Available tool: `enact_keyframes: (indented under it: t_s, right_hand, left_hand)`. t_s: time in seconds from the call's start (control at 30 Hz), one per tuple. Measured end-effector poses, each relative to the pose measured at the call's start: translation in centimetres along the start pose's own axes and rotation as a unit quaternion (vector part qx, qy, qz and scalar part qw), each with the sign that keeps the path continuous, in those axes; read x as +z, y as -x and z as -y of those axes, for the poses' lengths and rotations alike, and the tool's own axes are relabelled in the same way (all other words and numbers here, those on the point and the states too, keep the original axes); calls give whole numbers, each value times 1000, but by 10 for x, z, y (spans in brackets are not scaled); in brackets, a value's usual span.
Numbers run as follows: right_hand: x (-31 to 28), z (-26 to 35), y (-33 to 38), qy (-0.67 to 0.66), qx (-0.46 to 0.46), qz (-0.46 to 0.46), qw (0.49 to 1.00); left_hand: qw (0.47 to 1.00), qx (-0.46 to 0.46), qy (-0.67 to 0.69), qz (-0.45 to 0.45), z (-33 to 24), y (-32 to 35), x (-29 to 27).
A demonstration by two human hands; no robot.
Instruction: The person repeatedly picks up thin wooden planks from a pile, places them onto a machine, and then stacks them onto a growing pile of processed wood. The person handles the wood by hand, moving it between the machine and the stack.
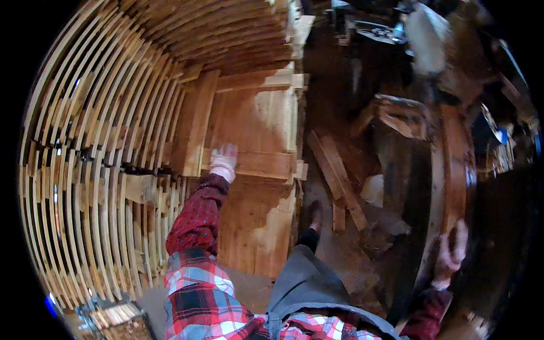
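Observation:
My left hand point(224, 161), in a pale glove, reaches forward with its fingers spread flat. It touches the cross strip of a reddish-brown wooden panel point(242, 126), near the strip's left end. The panel lies on top of a stack of boards, and another wide wooden surface point(249, 226) shows on my side of it. Out to the right, my right hand point(451, 254) is blurred, its fingers apart and pointing forward. It is by the near end of a long reddish plank point(455, 164); whether it touches the plank I cannot make out.
Tall layered stacks of thin wooden slats point(90, 147) stand close on the left, and more stacked slats point(226, 34) rise at the back. Loose wood strips point(337, 178) lie on the dark floor ahead of my foot point(315, 216). A broken-looking wooden piece point(403, 116) is farther right.

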State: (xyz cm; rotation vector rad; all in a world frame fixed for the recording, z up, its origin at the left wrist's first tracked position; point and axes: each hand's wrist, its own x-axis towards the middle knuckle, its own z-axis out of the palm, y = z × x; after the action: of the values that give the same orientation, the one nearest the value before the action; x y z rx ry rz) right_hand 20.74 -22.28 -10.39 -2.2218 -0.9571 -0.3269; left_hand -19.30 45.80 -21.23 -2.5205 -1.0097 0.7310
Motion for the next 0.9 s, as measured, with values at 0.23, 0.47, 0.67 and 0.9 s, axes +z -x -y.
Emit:
enact_keyframes:
  t_s: [0.23,0.47,0.67,0.9]
  right_hand:
    - [88,-54,-140,86,-28,-17,996]
    - [35,125,-89,-100,-90,186,973]
    - [-70,161,90,-105,-49,178,977]
    - [-127,123,209,-196,268,101,938]
  left_hand:
    - [915,364,172,-23,-163,93,-166]
    - [411,284,862,-82,-216,180,-310]
    - [30,214,976,-27,-353,227,-341]
    - [59,237,952,183,-463,307,-375]
